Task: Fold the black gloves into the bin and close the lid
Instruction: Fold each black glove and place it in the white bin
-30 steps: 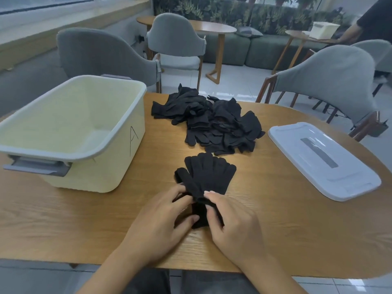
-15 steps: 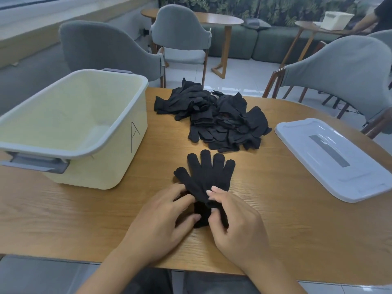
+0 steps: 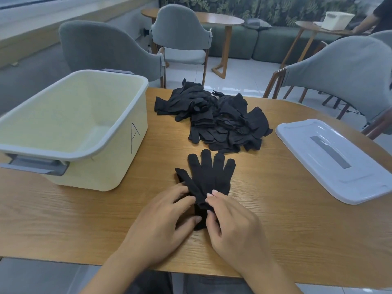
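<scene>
The left hand (image 3: 163, 217) is laid palm down, fingers spread; the right hand (image 3: 231, 221) is curled, thumb and forefinger pinched together.

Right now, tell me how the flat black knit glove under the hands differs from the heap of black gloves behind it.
The flat black knit glove lies spread, fingers pointing away; the heap of black gloves is jumbled and overlapping. The left hand and right hand work at the flat glove's cuff; nothing touches the heap. The flat glove lies nearer the person. Both rest on the wooden table, outside the cream plastic bin.
</scene>
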Demonstrator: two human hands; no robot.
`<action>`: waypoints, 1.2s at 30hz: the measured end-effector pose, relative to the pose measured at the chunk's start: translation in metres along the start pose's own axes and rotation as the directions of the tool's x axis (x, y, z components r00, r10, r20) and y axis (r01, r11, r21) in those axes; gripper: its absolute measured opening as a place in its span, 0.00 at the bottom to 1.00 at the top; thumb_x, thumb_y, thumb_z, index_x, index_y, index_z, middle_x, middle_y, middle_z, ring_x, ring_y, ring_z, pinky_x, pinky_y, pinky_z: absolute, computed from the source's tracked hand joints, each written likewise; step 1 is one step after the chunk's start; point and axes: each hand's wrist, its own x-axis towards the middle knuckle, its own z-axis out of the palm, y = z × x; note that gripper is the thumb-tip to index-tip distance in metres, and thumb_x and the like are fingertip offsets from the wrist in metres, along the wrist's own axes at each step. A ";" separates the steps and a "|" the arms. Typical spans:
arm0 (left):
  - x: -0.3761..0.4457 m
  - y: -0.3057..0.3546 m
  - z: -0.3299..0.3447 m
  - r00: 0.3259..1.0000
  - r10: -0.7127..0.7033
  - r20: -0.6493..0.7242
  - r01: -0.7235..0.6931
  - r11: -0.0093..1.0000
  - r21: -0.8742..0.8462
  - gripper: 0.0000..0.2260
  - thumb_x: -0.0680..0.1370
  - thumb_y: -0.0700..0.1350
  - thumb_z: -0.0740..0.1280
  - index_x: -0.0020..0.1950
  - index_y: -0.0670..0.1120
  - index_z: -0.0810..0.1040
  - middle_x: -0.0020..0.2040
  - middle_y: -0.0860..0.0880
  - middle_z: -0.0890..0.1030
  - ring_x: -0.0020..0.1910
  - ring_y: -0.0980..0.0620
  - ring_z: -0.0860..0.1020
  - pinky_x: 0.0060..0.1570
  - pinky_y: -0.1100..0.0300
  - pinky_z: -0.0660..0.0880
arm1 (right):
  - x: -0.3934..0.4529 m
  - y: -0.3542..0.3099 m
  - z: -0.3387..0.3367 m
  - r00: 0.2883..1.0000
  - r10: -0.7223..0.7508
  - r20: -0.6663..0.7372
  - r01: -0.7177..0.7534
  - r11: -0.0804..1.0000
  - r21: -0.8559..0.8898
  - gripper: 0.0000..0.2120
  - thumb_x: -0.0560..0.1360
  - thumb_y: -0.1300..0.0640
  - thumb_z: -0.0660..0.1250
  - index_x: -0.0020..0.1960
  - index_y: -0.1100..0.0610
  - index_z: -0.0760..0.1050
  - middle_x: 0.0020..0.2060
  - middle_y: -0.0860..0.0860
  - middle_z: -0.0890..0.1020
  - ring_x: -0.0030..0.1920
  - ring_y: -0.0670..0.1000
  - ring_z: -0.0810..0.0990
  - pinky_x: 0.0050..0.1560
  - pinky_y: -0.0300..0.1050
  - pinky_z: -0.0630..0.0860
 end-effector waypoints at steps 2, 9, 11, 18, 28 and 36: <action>-0.001 0.000 0.000 1.000 -0.011 -0.005 0.011 1.000 0.012 0.13 0.80 0.60 0.63 0.60 0.56 0.77 0.65 0.62 0.72 0.70 0.64 0.67 0.64 0.66 0.70 | -0.001 0.001 0.001 1.000 -0.022 0.014 0.022 1.000 -0.005 0.10 0.76 0.60 0.65 0.54 0.58 0.83 0.52 0.50 0.85 0.60 0.46 0.81 0.61 0.34 0.75; -0.001 -0.001 0.000 0.996 -0.087 0.013 0.088 0.992 -0.086 0.11 0.79 0.58 0.62 0.61 0.61 0.70 0.62 0.70 0.70 0.68 0.74 0.63 0.63 0.74 0.64 | 0.000 -0.001 -0.001 1.000 -0.020 0.002 0.020 1.000 0.007 0.10 0.77 0.53 0.65 0.50 0.57 0.83 0.50 0.49 0.86 0.57 0.47 0.83 0.55 0.39 0.79; -0.001 0.001 -0.002 0.992 -0.124 -0.007 0.122 0.984 -0.131 0.07 0.80 0.55 0.60 0.58 0.60 0.68 0.57 0.66 0.74 0.60 0.68 0.72 0.56 0.68 0.71 | 0.001 -0.001 -0.003 1.000 -0.017 -0.016 0.017 1.000 0.019 0.15 0.81 0.50 0.61 0.49 0.57 0.83 0.49 0.49 0.86 0.56 0.47 0.83 0.52 0.42 0.80; 0.007 -0.001 0.001 0.967 -0.234 -0.096 0.222 0.968 -0.120 0.13 0.82 0.59 0.59 0.61 0.54 0.72 0.58 0.62 0.71 0.59 0.64 0.71 0.56 0.71 0.67 | 0.001 0.003 0.001 0.999 0.045 -0.026 -0.045 0.999 0.010 0.09 0.80 0.55 0.65 0.53 0.55 0.84 0.48 0.46 0.86 0.53 0.44 0.83 0.50 0.41 0.80; 0.013 0.001 0.009 0.962 -0.239 -0.131 0.245 0.969 0.037 0.23 0.79 0.56 0.66 0.70 0.47 0.71 0.63 0.53 0.74 0.65 0.54 0.71 0.65 0.64 0.66 | 0.002 0.007 0.003 0.990 0.041 0.134 -0.038 0.999 -0.027 0.16 0.79 0.55 0.65 0.66 0.53 0.78 0.63 0.45 0.80 0.67 0.47 0.74 0.67 0.44 0.71; 0.006 0.008 0.000 0.981 -0.055 -0.188 0.069 0.995 0.069 0.14 0.80 0.49 0.68 0.65 0.48 0.78 0.63 0.51 0.72 0.65 0.53 0.70 0.63 0.61 0.71 | 0.003 0.006 0.003 0.972 0.091 0.216 -0.091 0.996 -0.008 0.18 0.80 0.51 0.59 0.67 0.50 0.78 0.65 0.43 0.79 0.69 0.45 0.72 0.69 0.43 0.69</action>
